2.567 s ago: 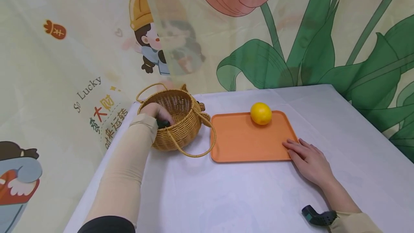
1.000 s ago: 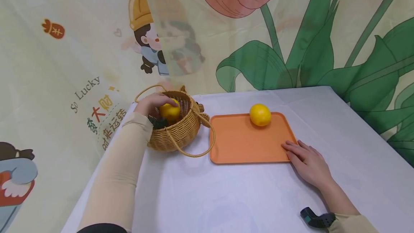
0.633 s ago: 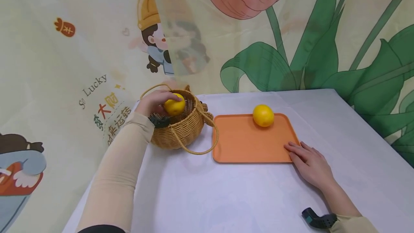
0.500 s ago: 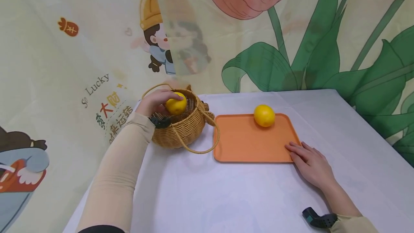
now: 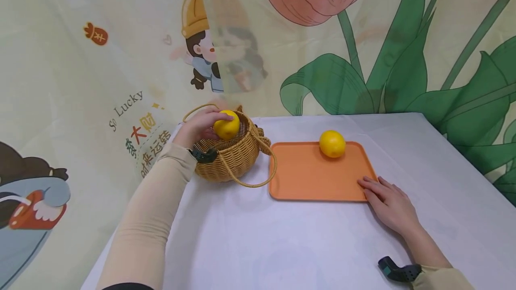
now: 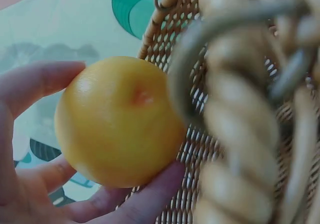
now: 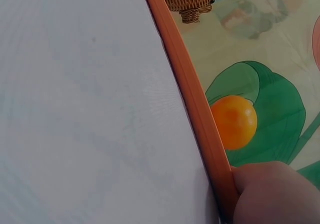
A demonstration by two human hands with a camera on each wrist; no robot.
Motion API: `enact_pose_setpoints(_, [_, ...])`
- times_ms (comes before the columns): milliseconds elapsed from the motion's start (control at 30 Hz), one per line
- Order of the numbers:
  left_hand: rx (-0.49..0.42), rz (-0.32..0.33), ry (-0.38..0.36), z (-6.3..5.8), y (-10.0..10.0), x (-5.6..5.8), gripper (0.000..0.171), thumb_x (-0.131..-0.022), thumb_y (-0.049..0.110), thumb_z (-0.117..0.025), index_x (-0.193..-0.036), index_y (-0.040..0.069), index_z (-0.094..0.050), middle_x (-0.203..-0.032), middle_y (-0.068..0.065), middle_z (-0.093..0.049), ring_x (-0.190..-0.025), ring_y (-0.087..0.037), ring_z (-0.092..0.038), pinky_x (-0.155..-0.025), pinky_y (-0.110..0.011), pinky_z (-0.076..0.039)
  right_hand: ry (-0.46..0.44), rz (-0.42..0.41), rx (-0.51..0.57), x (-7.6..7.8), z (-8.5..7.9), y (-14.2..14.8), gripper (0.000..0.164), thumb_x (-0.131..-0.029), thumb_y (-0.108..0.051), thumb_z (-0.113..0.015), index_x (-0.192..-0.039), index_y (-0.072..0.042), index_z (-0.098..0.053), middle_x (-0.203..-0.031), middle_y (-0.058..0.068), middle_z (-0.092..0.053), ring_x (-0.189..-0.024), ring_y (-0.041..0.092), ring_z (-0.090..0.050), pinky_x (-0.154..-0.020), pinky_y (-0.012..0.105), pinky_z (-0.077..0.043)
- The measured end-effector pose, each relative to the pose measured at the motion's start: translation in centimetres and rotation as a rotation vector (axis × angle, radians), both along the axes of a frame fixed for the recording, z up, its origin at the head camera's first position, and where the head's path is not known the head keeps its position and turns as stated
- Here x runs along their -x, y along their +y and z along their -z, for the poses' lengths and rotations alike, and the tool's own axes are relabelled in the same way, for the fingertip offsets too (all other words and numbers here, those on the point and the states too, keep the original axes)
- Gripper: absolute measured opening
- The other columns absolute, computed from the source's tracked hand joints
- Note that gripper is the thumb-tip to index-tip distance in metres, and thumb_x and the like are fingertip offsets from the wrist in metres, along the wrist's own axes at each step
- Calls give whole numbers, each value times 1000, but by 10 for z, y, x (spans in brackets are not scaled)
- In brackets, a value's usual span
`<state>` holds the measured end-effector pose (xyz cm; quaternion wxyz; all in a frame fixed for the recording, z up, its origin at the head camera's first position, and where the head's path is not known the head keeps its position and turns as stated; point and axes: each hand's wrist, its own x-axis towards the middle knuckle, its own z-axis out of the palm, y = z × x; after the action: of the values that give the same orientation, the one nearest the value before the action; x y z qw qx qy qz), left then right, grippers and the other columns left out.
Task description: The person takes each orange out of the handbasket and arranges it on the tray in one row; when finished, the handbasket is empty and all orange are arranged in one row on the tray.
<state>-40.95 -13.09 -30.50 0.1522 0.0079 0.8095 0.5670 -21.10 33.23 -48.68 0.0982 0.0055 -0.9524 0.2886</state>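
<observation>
A round yellow fruit (image 5: pixel 226 125) with a small reddish spot is gripped by my left hand (image 5: pixel 201 125) at the mouth of a wicker basket (image 5: pixel 230 160). In the left wrist view, thumb and fingers curl around the fruit (image 6: pixel 120 121), beside the woven wall (image 6: pixel 187 174). Another round yellow fruit (image 5: pixel 332 143) sits near the back edge of an orange tray (image 5: pixel 310 173). My right hand (image 5: pixel 391 205) rests at the tray's front right corner with relaxed fingers over the rim. Its thumb (image 7: pixel 280 194) lies against the tray edge in the right wrist view.
The basket's front looped handle (image 5: pixel 251 185) reaches over the tray's left edge. A white cloth (image 5: pixel 274 240) covers the table. Behind hangs a printed backdrop (image 5: pixel 250 30) with tulips and cartoon figures.
My left hand has come up from inside the basket, bringing the yellow fruit into view and raising it to the rim. The right hand stays on the tray corner. The head view shifted slightly.
</observation>
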Motion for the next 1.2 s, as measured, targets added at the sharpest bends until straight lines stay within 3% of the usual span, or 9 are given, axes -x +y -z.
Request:
enact_pose_setpoints(267, [-88, 1, 33, -9, 15, -7, 60, -96, 35, -72, -146, 11, -49, -135, -15, -52, -105, -34, -65, -95, -49, -55, 10, 1, -5, 1, 1, 1, 44, -109, -32, -50, -143, -6, -59, -150, 24, -49, -145, 51, -25, -118, 67, -7])
enact_pose_setpoints(600, [-121, 4, 63, -18, 37, -14, 68, -94, 32, -74, -151, 7, -44, -137, -16, -55, -106, -33, -68, -84, -39, -60, 45, 2, -11, 0, 2, 0, 42, -108, -28, -51, -140, -3, -61, -148, 24, -51, -143, 53, -28, -115, 70, -12])
enact_pose_setpoints(900, [-148, 11, 61, -18, 56, -19, 73, -93, 31, -75, -154, 10, -42, -141, -15, -54, -115, -34, -64, -96, -46, -55, 46, -1, -1, 0, 2, 1, 43, -108, -29, -51, -141, -3, -61, -148, 23, -51, -143, 53, -29, -115, 70, -13])
enact_pose_setpoints(1200, [-142, -11, 103, -17, 67, -20, 78, -90, 36, -79, -154, 13, -42, -140, -14, -53, -110, -34, -65, -93, -46, -56, 37, 1, -16, 0, 1, 1, 42, -108, -28, -53, -140, -4, -62, -148, 22, -52, -143, 51, -29, -114, 70, -15])
